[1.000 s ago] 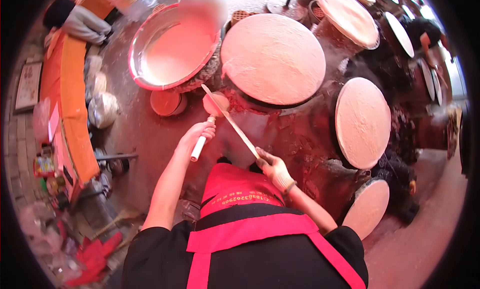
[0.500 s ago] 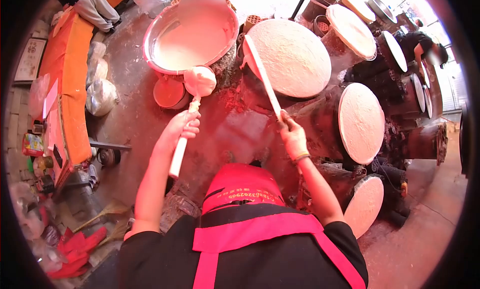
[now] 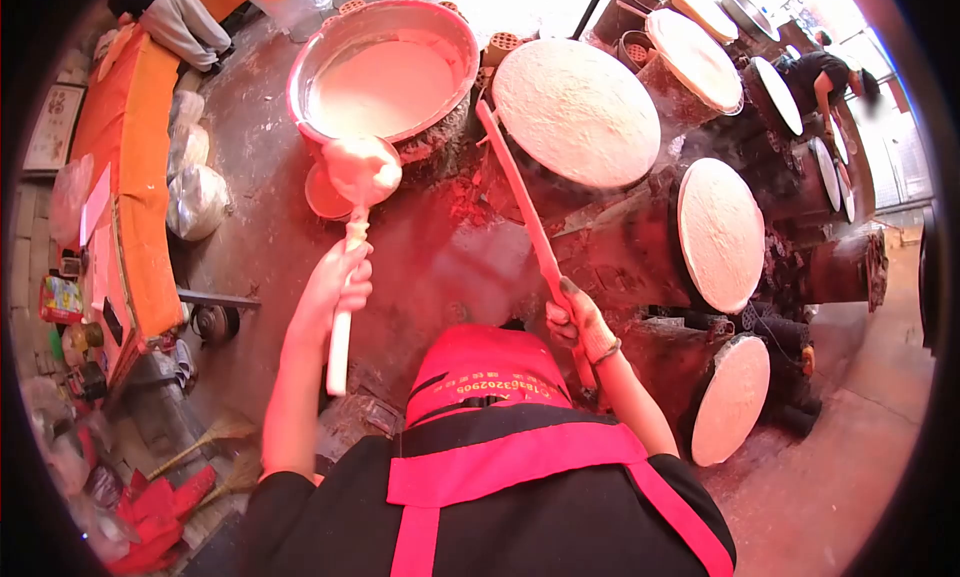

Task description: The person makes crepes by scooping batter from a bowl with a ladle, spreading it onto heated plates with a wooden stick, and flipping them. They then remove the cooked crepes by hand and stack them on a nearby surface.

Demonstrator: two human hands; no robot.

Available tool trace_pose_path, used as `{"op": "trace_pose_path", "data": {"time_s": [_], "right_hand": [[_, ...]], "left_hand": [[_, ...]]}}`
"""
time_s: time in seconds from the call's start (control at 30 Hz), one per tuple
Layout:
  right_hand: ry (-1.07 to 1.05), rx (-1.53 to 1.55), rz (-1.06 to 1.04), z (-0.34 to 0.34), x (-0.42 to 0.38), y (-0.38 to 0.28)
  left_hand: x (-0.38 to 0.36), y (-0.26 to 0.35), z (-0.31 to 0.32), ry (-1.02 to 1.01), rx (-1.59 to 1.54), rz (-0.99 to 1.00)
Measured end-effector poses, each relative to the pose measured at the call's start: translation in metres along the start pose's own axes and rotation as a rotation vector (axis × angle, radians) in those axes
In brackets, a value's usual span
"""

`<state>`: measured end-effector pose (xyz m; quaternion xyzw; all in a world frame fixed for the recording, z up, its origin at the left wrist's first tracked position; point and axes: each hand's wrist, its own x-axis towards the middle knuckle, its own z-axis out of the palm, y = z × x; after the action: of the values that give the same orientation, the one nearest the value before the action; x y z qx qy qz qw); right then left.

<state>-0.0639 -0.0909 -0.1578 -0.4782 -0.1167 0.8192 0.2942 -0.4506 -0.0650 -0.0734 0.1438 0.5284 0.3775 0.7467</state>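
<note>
My left hand (image 3: 340,285) is closed around the pale handle of a ladle (image 3: 362,172), whose bowl holds thick pale batter near the rim of a large basin (image 3: 298,77). Inside that basin lies a pool of batter (image 3: 385,87). In my right hand (image 3: 583,322) is a long flat wooden stick (image 3: 522,192), pointing up and to the left. Its far tip lies beside the left edge of a round griddle (image 3: 577,112) coated with pale batter. Below the basin, the ladle partly covers a small reddish tub (image 3: 328,195).
More batter-coated round griddles (image 3: 720,235) (image 3: 731,401) stand along my right on dark drum-like bases. An orange-covered table (image 3: 148,207) runs down the left, with plastic-wrapped bundles (image 3: 197,199) beside it. A person (image 3: 825,77) bends over griddles at far right; another person's legs (image 3: 185,27) show at upper left.
The ladle has moved left and slightly down, away from the stick. My right hand and the stick have come lower, with the tip drawing back to the griddle's left edge.
</note>
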Motion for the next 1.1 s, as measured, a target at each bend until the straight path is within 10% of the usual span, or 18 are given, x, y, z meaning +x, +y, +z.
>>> {"op": "trace_pose_path", "data": {"time_s": [0.1, 0.23, 0.43, 0.7, 0.83, 0.87, 1.1], "right_hand": [[-0.259, 0.26, 0.06, -0.006, -0.007, -0.008], [-0.279, 0.357, 0.006, -0.007, -0.037, -0.017], [-0.213, 0.383, -0.146, -0.026, -0.056, -0.013], [0.434, -0.156, -0.301, -0.052, -0.109, -0.055], [1.096, -1.296, -0.856, -0.155, -0.074, -0.088], [1.183, -1.33, -0.67, -0.167, -0.076, -0.103], [1.111, -1.634, -0.692, -0.217, -0.039, -0.15]], "left_hand": [[0.058, 0.005, -0.045, -0.041, -0.371, -0.359], [0.0, -0.011, 0.035, 0.237, 0.313, 0.056], [0.024, -0.002, 0.075, -0.247, 0.147, -0.238], [0.055, -0.016, 0.167, -0.394, -0.011, -0.533], [0.07, -0.017, 0.215, -0.379, -0.039, -0.549], [0.073, -0.017, 0.227, -0.377, -0.069, -0.555], [0.072, -0.024, 0.304, -0.289, -0.157, -0.505]]}}
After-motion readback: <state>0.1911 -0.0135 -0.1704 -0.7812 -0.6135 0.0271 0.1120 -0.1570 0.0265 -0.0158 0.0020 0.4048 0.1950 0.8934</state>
